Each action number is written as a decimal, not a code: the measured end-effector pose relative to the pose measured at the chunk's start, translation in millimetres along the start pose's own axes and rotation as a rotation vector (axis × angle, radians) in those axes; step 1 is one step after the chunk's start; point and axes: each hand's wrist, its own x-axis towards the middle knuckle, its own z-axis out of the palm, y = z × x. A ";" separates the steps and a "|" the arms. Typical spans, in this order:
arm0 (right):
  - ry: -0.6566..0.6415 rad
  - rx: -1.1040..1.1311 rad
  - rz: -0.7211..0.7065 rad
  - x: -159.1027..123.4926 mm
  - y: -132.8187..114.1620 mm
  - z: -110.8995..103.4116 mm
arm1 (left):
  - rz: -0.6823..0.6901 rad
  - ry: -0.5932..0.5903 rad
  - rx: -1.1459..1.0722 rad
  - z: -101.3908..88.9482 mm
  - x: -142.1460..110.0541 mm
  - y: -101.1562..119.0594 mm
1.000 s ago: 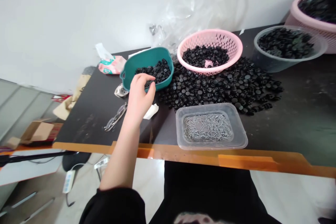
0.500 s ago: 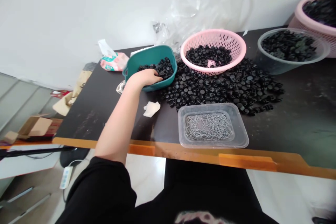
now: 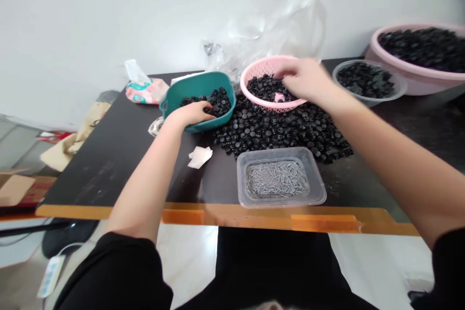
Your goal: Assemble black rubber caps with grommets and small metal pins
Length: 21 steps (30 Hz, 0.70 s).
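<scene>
My left hand reaches over the near rim of a teal basin, its fingertips down among small black plastic parts; what they grip, if anything, is hidden. Over the right side of a pink perforated basket is my right hand, fingers bent downward and blurred by motion. Black parts also lie in that basket, under and beside the fingers. Whether the right hand holds one, I cannot tell. A large heap of round black caps spreads on the table in front of the basket.
Near the table's front edge stands a clear plastic tray of silver screws. To the right are a clear tub and a larger pink basket, both with black parts. Left are a tissue pack and crumpled paper.
My right hand and forearm have come into view from the right and now reach over the pink basket. My left hand stays in the teal basin. The whole view has shifted slightly.
</scene>
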 end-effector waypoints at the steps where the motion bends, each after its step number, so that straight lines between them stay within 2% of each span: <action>1: -0.059 -0.016 0.015 5.2 0.6 4.8 | 0.003 -0.001 0.007 -0.6 -0.5 1.9; 5: -0.326 -0.106 0.097 33.7 -0.8 25.5 | 0.014 -0.004 0.024 -2.6 -3.4 6.0; 7: -0.392 -0.146 0.121 43.4 -2.2 30.3 | 0.026 0.009 0.019 -3.0 -2.9 6.0; 14: -0.377 -0.240 0.111 39.4 -2.5 26.2 | 0.012 0.195 -0.031 -2.5 3.5 -3.3; 21: -0.404 -0.277 0.101 43.4 4.6 28.6 | -0.046 0.331 -0.082 0.7 -4.4 -4.2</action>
